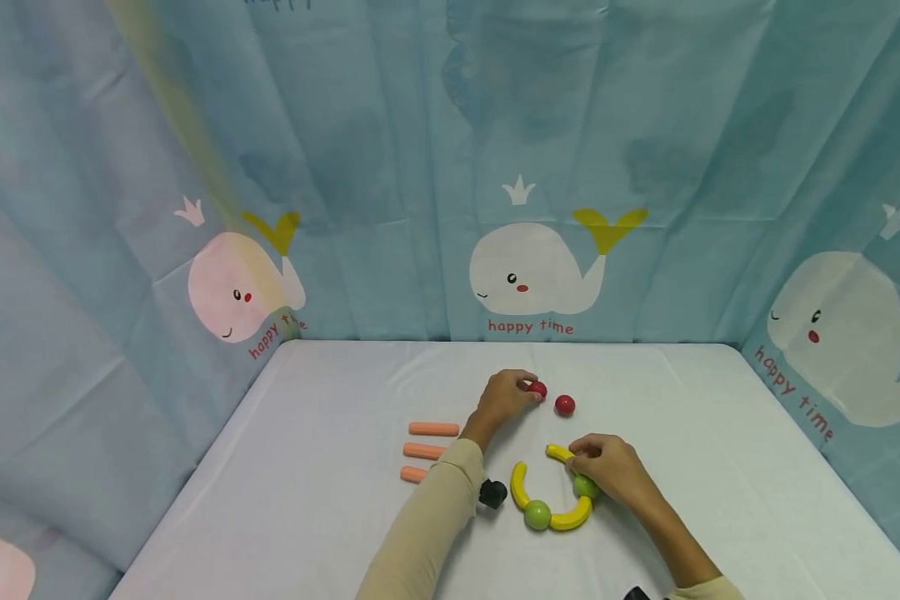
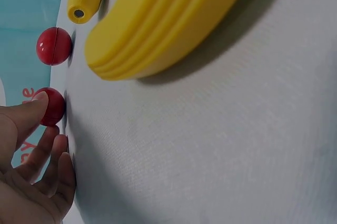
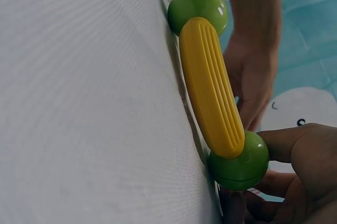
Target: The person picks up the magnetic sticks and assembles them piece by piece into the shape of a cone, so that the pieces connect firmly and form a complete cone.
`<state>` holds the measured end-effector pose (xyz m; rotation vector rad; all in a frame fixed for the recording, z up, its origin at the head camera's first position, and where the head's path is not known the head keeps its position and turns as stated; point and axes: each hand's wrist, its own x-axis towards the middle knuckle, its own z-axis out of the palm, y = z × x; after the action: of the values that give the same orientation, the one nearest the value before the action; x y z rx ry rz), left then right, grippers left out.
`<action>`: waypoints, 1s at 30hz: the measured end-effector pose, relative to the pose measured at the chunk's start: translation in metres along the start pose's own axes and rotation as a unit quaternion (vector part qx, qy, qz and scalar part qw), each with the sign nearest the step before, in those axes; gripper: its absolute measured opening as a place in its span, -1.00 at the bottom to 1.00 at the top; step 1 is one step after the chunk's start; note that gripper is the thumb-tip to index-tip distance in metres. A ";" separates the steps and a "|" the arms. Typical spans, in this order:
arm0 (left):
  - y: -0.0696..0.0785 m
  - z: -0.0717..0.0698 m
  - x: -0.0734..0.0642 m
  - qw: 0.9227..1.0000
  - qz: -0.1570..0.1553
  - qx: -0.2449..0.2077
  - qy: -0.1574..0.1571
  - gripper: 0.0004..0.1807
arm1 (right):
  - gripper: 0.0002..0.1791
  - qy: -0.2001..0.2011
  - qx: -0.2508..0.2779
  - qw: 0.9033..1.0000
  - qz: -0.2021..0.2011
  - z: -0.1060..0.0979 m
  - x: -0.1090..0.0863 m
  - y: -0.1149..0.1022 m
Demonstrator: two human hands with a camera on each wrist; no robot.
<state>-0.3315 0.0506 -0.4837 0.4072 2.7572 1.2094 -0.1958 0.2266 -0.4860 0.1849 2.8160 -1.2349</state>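
My left hand point(image 1: 507, 395) pinches a red ball point(image 1: 537, 390) between thumb and fingers at the back of the table. Just right of it lies a second red ball point(image 1: 565, 405). Nearer me, yellow curved rods point(image 1: 571, 515) and green balls point(image 1: 537, 515) join in an arc that opens toward the back. At the arc's right arm, my right hand point(image 1: 613, 468) grips the last yellow curved rod point(image 1: 558, 452) beside a green ball point(image 3: 239, 162), partly hiding both. That rod's free end shows a dark round tip point(image 2: 79, 13) in the left wrist view.
Several orange straight rods point(image 1: 433, 429) lie left of the arc, partly behind my left forearm. A black wrist camera point(image 1: 492, 493) hangs beside that sleeve, close to the arc. Blue curtains point(image 1: 390, 275) with whales surround the white table point(image 1: 330, 467).
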 end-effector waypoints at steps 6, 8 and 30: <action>-0.003 0.000 -0.002 1.000 -0.005 -0.015 0.018 -0.64 | -0.76 -0.004 -0.002 1.000 -0.004 0.000 0.001 0.001; -0.004 0.000 -0.004 0.999 -0.005 -0.028 0.029 -0.64 | -0.76 -0.004 -0.003 1.000 -0.004 -0.001 0.001 0.001; -0.023 -0.019 -0.074 0.983 0.022 -0.175 0.052 -0.67 | -0.67 -0.007 -0.007 1.000 0.002 0.001 0.001 0.000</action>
<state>-0.2694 0.0012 -0.4881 0.3784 2.5491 1.7323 -0.1964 0.2265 -0.4868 0.1804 2.8112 -1.2107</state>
